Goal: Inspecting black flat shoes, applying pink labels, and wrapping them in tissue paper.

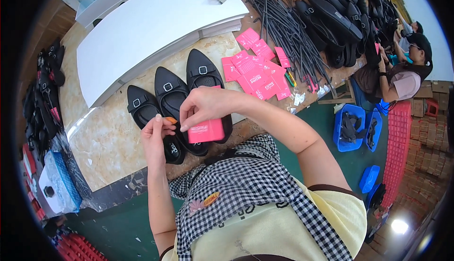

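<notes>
Several black pointed flats (195, 62) with square silver buckles stand in a row on the table in front of me, toes pointing away. Above their heels, my right hand (208, 106) is closed, its fingertips pinching the edge of a pink card tag (206, 132). Close by on the left, my left hand (157, 131) is pinched around a small orange piece (171, 120), whose exact kind I cannot make out. The two hands are a little apart. Part of the shoes lies hidden behind my hands and the tag.
Beyond the shoes is a stack of white board (156, 22). Loose pink tags (257, 74) and many thin black rods (288, 34) lie to the right, near piled black shoes (331, 17). Blue baskets (336, 140) stand on the floor. A person (402, 71) works at the far right.
</notes>
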The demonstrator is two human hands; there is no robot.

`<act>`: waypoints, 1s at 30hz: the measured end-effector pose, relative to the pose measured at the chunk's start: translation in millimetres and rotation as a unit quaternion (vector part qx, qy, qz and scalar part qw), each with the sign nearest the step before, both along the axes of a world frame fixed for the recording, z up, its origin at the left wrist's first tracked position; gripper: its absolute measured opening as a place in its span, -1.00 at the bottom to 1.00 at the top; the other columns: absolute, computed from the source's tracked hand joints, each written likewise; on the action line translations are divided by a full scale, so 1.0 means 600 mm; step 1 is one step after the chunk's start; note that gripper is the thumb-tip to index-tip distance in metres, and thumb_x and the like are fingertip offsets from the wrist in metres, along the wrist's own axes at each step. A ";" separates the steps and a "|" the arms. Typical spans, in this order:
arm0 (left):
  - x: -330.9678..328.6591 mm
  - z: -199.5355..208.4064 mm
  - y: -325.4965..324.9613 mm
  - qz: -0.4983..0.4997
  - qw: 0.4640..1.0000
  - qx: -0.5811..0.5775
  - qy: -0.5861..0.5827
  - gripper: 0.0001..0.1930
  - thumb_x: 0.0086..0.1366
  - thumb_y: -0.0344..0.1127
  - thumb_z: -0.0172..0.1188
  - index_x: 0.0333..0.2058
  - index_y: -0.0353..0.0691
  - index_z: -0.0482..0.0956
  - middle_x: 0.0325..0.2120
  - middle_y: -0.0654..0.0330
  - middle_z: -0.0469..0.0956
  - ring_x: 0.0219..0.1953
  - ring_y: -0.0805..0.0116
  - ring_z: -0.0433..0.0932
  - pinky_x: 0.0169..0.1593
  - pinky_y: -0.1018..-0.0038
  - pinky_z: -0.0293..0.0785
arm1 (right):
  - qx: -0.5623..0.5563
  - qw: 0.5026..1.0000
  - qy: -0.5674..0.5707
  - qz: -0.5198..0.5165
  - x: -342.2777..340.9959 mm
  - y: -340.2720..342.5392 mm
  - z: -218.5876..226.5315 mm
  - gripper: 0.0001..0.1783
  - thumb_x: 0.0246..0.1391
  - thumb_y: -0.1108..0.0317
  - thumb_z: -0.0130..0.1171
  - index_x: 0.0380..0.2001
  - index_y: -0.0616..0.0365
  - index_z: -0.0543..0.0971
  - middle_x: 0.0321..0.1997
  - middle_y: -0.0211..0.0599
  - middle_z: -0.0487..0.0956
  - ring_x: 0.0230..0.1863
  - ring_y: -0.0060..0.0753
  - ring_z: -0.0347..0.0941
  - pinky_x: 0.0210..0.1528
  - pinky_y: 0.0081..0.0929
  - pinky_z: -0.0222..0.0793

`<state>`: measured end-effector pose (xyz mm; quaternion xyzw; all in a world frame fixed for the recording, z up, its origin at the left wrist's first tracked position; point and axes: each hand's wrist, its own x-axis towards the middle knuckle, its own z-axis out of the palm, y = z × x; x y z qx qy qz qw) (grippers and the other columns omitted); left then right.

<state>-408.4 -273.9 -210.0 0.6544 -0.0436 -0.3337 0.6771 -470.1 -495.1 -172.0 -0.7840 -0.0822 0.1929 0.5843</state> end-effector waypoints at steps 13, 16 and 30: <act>-0.019 0.002 -0.009 -0.051 0.985 0.096 -0.135 -0.88 0.25 -0.44 0.26 -0.30 -0.38 0.67 -0.47 0.31 0.63 -0.47 0.62 0.51 -0.35 0.68 0.40 | 0.045 0.976 -0.079 -0.198 -0.028 0.024 -0.050 -0.83 -0.02 0.41 0.34 -0.35 0.25 0.64 -0.42 -0.30 0.66 -0.35 -0.54 0.59 -0.29 -0.56 0.48; -0.025 0.010 -0.011 -0.054 0.980 0.099 -0.161 -0.89 0.24 -0.44 0.26 -0.31 -0.35 0.67 -0.53 0.32 0.60 -0.50 0.65 0.45 -0.39 0.66 0.36 | 0.135 0.968 0.018 -0.210 -0.026 0.027 -0.052 -0.86 0.02 0.42 0.33 -0.37 0.26 0.62 -0.42 -0.39 0.63 -0.37 -0.62 0.55 -0.31 -0.61 0.47; -0.015 -0.005 0.000 -0.075 0.976 0.102 -0.179 -0.90 0.22 -0.47 0.26 -0.31 -0.36 0.66 -0.53 0.30 0.59 -0.50 0.65 0.44 -0.38 0.64 0.36 | 0.127 0.971 0.003 -0.203 -0.015 0.032 -0.070 -0.81 -0.02 0.39 0.38 -0.41 0.29 0.61 -0.48 -0.36 0.63 -0.43 -0.64 0.54 -0.36 -0.61 0.48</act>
